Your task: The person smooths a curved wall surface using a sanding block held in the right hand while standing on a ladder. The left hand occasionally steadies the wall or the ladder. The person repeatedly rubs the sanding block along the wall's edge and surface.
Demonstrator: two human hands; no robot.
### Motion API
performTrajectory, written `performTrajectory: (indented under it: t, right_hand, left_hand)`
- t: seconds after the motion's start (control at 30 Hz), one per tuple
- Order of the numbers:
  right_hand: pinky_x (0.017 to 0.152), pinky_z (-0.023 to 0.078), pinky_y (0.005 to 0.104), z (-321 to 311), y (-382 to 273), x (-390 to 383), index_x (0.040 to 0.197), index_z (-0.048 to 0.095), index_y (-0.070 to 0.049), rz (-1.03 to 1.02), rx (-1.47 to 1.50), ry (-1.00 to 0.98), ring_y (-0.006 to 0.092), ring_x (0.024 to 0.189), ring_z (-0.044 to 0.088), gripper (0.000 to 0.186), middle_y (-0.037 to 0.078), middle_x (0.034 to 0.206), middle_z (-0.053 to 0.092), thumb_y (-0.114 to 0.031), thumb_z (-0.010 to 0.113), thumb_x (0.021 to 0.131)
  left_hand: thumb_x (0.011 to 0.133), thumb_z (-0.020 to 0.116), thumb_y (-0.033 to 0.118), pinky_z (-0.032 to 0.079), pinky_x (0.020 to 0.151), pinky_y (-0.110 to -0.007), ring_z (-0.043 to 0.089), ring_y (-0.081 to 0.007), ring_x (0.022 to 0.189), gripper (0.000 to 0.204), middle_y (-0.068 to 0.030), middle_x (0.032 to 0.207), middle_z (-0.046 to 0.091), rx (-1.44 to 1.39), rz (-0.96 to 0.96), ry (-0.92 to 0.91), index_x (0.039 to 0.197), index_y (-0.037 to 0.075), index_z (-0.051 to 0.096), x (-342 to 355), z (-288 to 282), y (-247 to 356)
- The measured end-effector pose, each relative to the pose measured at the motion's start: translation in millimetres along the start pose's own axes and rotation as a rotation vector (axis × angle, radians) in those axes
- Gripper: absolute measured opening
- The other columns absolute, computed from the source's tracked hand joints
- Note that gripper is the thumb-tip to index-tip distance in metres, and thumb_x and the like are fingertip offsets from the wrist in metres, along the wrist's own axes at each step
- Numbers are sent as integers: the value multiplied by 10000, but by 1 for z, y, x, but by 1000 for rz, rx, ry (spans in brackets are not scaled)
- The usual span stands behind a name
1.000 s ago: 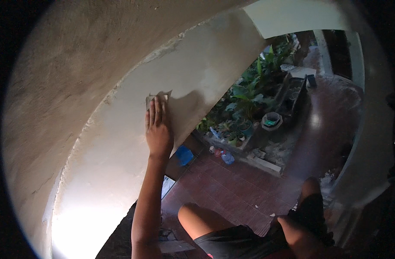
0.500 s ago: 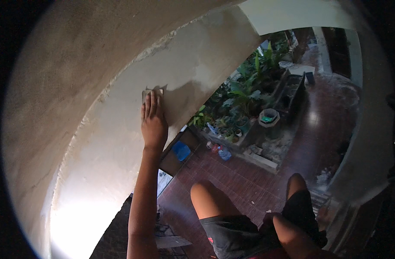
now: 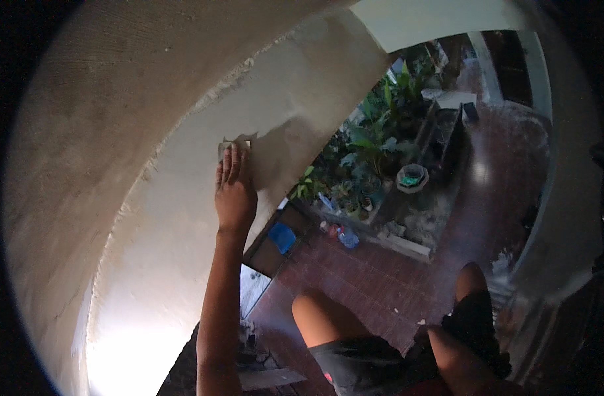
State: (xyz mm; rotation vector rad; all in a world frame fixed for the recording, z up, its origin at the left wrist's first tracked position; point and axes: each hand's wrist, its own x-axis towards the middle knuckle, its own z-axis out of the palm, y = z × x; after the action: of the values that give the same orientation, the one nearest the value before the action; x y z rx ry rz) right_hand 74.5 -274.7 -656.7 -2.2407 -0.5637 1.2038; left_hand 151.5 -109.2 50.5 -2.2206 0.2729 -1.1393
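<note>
My left hand lies flat against the pale plastered face of the wall, fingers stretched upward. Beneath the fingers it presses a small flat rectangular piece of sandpaper, whose top corners stick out past the fingertips. A dark shadow of the hand falls on the plaster to its right. Low at the right, my right hand rests near my lap, between my bent legs. It is dim and partly hidden by my forearm, so its fingers cannot be made out.
A rough ridge divides the pale band from browner plaster. Far below are a red tiled floor, a blue chair, a plastic bottle and a planter bed with green plants. Bright light hits the wall at lower left.
The view has tilted slightly. My left hand has slid the sandpaper a short way over the plaster, toward the wall's right edge. My right forearm and legs appear slightly farther right.
</note>
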Motion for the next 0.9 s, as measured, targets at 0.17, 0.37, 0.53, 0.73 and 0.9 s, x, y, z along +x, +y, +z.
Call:
performTrajectory:
  t: [0.17,0.37,0.53,0.73,0.9]
  right_hand:
    - [876,416,408,-11,6,2,1164,537,-121,16,-63,-13,288,1084,504,409,173,1171,524,-342,438,834]
    - [882,412,408,9,51,6,1162,541,-127,61,-105,-54,289,1093,499,405,171,1173,523,-337,439,831]
    - [884,411,406,15,71,33,1142,552,-121,-148,-304,-272,281,1093,497,442,149,1172,526,-384,474,796]
    - [872,418,407,17,77,45,1136,554,-112,-124,-168,-259,289,1072,510,449,147,1162,534,-385,496,783]
    - [860,426,408,15,74,37,1130,555,-104,-101,-41,-252,296,1051,522,458,145,1153,541,-385,517,770]
  left_hand:
    - [901,426,156,453,812,-401,582,-250,963,305,-162,1116,560,-748,-190,-57,1168,28,496,6,0,35]
    - [917,404,258,516,564,-289,603,-189,777,375,-120,923,603,-1827,-864,-454,1106,-45,521,-31,16,103]
    - [921,398,235,433,384,-263,544,-162,471,317,-88,624,561,-1741,-913,-597,891,-44,546,-72,44,133]
    - [912,424,276,315,369,-254,405,-112,391,301,-18,534,471,-1716,-1160,-678,777,29,530,-128,60,157]
    - [905,443,298,340,400,-257,466,-115,484,271,-29,646,514,-1686,-1286,-726,879,49,546,-157,56,144]
